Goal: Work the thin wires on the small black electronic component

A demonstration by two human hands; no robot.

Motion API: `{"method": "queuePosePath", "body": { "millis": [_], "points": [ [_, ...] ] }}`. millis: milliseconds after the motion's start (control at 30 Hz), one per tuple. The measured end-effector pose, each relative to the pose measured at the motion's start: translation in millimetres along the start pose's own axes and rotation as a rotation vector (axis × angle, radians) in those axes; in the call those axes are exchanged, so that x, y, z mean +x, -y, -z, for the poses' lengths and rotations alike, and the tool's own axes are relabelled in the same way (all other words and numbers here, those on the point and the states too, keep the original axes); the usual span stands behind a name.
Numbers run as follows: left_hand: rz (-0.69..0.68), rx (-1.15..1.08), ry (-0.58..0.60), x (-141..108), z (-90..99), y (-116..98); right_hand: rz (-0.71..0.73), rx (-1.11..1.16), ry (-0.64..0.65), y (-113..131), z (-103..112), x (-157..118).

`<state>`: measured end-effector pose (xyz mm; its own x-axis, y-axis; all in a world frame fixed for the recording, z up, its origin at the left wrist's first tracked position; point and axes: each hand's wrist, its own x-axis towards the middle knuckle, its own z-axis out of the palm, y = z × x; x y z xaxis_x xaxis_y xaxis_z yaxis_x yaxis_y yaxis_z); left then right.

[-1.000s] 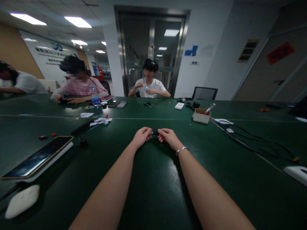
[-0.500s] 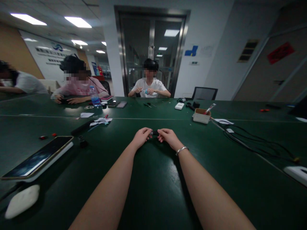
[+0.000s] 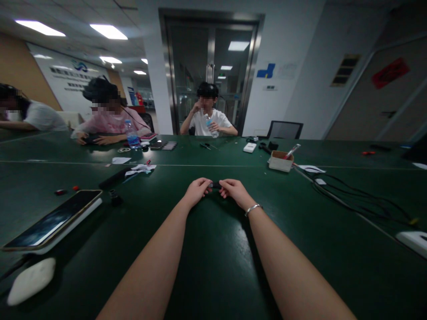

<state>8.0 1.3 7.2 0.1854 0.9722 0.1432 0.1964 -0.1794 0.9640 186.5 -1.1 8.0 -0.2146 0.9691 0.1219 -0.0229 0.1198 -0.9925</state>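
Both my arms reach forward over the dark green table [image 3: 213, 266]. Between my fingertips is a small dark object [image 3: 215, 185], with a greyish part at its left end; its kind is too small to make out. My left hand [image 3: 198, 192] pinches the left end with thumb and fingers. On the other end, my right hand [image 3: 234, 192] has a similar pinch, and a silver bracelet [image 3: 252, 210] circles that wrist. The fingers cover much of the object, which is held just above or on the table; I cannot tell which.
At left lie a phone [image 3: 55, 220] on a white block, a pale rounded object [image 3: 31, 281] and a small black piece [image 3: 115, 197]. Crumpled paper [image 3: 142, 169] lies beyond. A small box [image 3: 280, 161] and black cables [image 3: 353, 191] are at right. Several people sit across the table.
My hands and the small dark object stay in place. Across the table, the person in white has raised one hand toward the face and holds a bottle upright in the other.
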Motion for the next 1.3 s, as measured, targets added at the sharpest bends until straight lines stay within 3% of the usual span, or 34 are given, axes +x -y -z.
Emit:
{"method": "queuePosePath", "body": {
  "millis": [700, 900, 1067, 1200, 1300],
  "points": [
    [-0.084, -0.116, 0.011, -5.7, 2.6, -3.2, -0.017, 0.013, 0.016, -2.1, 3.5, 1.3],
    [-0.017, -0.162, -0.032, -4.0, 5.0, -2.9, 0.043, 0.034, 0.026, 4.2, 4.1, -3.8],
    [-0.028, -0.168, -0.029, -4.0, 4.5, -3.5, -0.05, -0.004, 0.025, 4.8, 2.7, -1.9],
    [-0.013, -0.185, -0.056, -4.3, 4.5, -4.8, 0.039, 0.031, 0.073, 3.8, 4.5, -1.7],
    [-0.007, -0.188, -0.053, -4.4, 4.4, -5.6, -0.01, 0.016, 0.058, 3.5, 3.9, -1.1]
  ]
}}
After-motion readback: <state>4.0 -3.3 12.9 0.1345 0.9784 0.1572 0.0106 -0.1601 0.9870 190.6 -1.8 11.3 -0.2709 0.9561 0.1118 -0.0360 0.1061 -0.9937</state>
